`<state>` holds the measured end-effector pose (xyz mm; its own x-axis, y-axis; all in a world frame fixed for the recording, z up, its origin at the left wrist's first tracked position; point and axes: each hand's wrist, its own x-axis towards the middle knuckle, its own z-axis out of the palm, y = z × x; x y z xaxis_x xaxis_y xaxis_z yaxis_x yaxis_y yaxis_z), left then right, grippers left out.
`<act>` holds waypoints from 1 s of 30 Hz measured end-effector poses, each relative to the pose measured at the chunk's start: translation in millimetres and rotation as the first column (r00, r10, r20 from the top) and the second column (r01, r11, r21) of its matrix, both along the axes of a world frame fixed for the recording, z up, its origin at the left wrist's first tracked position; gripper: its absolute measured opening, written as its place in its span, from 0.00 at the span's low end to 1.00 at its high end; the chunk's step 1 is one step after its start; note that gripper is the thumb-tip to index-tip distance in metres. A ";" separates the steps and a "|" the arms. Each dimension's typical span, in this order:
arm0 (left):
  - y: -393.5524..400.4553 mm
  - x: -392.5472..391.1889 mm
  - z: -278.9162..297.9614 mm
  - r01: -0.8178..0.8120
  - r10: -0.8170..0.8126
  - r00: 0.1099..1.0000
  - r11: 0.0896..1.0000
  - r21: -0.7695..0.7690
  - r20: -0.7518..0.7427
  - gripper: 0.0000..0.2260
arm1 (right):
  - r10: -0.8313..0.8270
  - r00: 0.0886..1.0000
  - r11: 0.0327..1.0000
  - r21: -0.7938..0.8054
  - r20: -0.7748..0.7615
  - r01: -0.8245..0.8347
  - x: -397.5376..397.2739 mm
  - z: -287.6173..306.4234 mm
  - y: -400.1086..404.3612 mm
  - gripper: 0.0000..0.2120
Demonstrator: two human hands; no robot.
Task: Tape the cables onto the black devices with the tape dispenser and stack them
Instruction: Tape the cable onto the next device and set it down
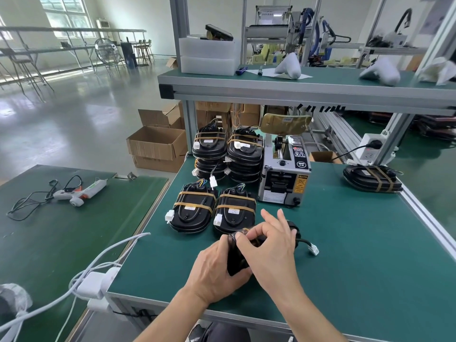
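A: While gripping black device [237, 257] with left hand [217, 275], right hand [269, 245] pinching tape [240, 233] onto it?

B: Yep, just in front of tape dispenser [283, 174]. Taped stacks [228, 154] left of it.

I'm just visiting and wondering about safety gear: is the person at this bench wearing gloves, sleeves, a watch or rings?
No. Both the left hand and the right hand are bare, with no gloves, and I can see no rings. Both forearms are uncovered as far as the picture shows, with no sleeves, wrist strap or watch in view.
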<state>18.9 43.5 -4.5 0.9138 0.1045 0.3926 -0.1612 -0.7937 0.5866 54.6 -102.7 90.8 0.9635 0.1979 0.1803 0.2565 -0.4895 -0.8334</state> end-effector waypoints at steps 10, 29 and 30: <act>-0.3 -0.1 0.9 -0.015 0.015 1.000 1.000 0.004 0.007 0.21 | -0.070 0.995 0.994 0.085 0.074 0.063 -0.9 -12.5 8.0 0.14; -0.2 -0.9 3.1 0.005 -0.005 1.000 1.000 0.008 0.031 0.23 | -0.079 0.986 0.997 0.005 0.149 0.079 12.5 -14.8 -11.4 0.10; 0.4 -0.9 3.8 0.004 -0.004 1.000 1.000 0.007 0.023 0.24 | -0.085 0.984 0.996 -0.004 0.155 0.086 20.2 -10.4 -15.8 0.09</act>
<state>18.0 44.0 -0.6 0.9051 0.0980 0.4138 -0.1776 -0.7970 0.5773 74.8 -118.6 80.4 0.9376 0.1187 0.3267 0.3387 -0.5236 -0.7818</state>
